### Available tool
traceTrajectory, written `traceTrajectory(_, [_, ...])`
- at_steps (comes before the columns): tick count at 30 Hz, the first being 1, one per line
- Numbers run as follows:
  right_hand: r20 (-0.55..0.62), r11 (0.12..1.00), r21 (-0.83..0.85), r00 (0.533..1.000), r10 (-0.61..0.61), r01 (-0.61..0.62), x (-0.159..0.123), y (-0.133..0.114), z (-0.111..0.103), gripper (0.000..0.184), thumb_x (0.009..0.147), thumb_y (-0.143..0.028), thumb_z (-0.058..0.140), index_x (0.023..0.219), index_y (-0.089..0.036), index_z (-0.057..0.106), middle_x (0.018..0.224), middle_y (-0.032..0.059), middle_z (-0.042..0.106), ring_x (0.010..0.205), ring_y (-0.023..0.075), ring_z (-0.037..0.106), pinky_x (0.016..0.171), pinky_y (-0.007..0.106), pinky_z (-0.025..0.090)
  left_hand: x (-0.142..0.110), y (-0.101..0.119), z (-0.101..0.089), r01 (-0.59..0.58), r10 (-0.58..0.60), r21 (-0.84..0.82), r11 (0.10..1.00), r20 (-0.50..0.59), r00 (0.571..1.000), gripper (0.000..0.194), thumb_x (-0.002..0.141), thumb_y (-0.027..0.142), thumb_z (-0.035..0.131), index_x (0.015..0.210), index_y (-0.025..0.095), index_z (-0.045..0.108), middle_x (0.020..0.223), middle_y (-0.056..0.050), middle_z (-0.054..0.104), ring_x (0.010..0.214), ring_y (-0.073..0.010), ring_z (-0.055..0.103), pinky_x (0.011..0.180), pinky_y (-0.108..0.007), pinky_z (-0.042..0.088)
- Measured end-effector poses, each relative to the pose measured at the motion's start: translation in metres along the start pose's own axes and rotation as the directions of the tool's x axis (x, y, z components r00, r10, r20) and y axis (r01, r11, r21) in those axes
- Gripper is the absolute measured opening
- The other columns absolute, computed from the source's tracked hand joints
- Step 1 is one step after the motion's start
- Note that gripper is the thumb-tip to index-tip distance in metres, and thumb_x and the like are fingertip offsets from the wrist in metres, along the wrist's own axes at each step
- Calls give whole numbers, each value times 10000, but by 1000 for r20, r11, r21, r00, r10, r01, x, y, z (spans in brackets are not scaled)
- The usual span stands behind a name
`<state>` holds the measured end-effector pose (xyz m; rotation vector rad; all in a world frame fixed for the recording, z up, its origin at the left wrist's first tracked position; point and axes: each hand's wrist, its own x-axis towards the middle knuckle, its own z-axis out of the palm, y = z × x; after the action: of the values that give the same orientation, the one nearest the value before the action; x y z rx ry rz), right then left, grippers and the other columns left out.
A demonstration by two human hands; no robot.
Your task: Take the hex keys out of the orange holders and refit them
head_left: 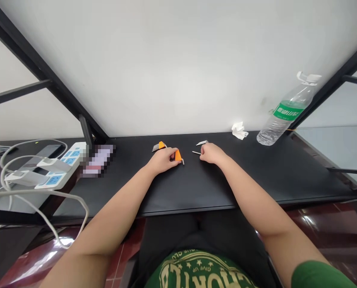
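My left hand [164, 160] rests on the black table [256, 176] with its fingers closed around an orange holder [178, 155]; a small metal pin sticks out at its right end. Just behind that hand lies a second orange holder [159, 146] with several metal keys fanned out to the left. My right hand [212, 153] lies close by on the right, its fingertips pinching a thin metal key [196, 152] that points left toward the orange holder. A small silvery metal piece [202, 143] lies just beyond the right hand.
A clear water bottle [286, 113] with a green label leans at the back right, a crumpled white tissue [240, 131] beside it. At the left lie a white power strip [64, 165] with plugged adapters, white cables [31, 196] and a blurred-out object [97, 161]. A black frame borders the desk.
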<state>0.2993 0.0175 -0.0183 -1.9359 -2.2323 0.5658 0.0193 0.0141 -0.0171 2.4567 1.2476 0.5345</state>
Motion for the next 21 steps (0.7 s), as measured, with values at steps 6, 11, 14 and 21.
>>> traceTrajectory(6, [-52,888,316,941,-334,333,-11,-17,12,115,926,-85,649,902,-197,661,833,9,705,730,145,606,689,265,413,-1,2,2,-22,22,-7,1000,-16,1000,223,850,420,751,922,232,655,779,12,574,691,-174,526,664,-329,390])
traceTrajectory(11, [-71,860,397,945,-320,321,-12,-19,9,147,967,-92,609,872,-198,645,746,-19,669,666,135,584,693,276,413,-2,-1,1,-3,3,-8,1000,-36,999,242,849,447,759,918,238,659,766,16,570,693,-176,519,659,-333,386])
traceTrajectory(14, [-71,847,439,951,-301,301,-12,-16,6,149,974,-104,610,865,-201,645,709,-32,646,638,133,569,683,279,408,-2,-2,1,-2,2,-12,1000,-39,999,238,844,442,763,914,240,658,763,18,567,689,-173,516,659,-332,387])
traceTrajectory(21, [-140,821,377,903,-407,428,-13,-19,6,151,957,-83,636,872,-189,701,850,3,704,774,145,591,765,284,415,-3,5,1,-62,60,-58,996,-32,998,260,854,468,765,909,238,656,755,22,561,674,-162,500,661,-322,398])
